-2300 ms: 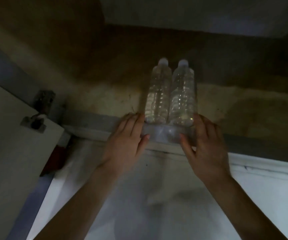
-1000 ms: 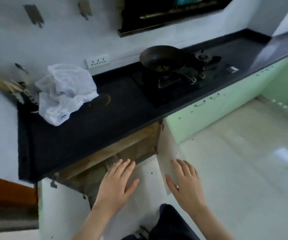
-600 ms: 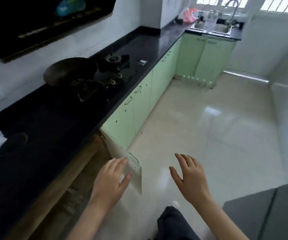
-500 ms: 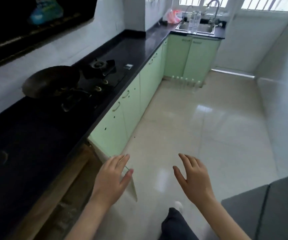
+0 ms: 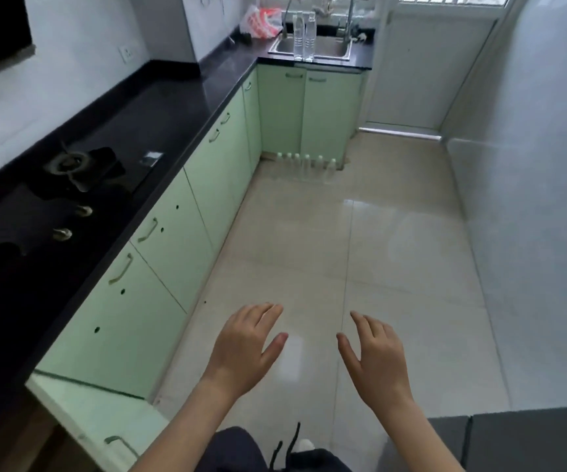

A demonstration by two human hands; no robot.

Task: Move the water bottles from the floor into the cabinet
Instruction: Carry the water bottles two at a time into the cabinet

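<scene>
Several clear water bottles (image 5: 304, 166) stand in a row on the floor against the far green cabinets under the sink. Two more bottles (image 5: 304, 35) stand on the sink counter. My left hand (image 5: 246, 349) and my right hand (image 5: 375, 361) hover empty over the tiled floor in the foreground, fingers spread, far from the bottles. The open cabinet door (image 5: 95, 417) juts out at the lower left; the cabinet's inside is out of sight.
A black countertop (image 5: 159, 110) with a gas hob (image 5: 71, 172) runs along the left above green cabinets (image 5: 173, 233). A grey block (image 5: 513, 437) sits at the lower right. A white wall bounds the right side. Beige floor tiles (image 5: 360, 250) stretch between me and the bottles.
Both hands let go of the two bottles laid in the cabinet. The view rose and turned right, from the cabinet interior to the kitchen aisle and the far row of bottles.
</scene>
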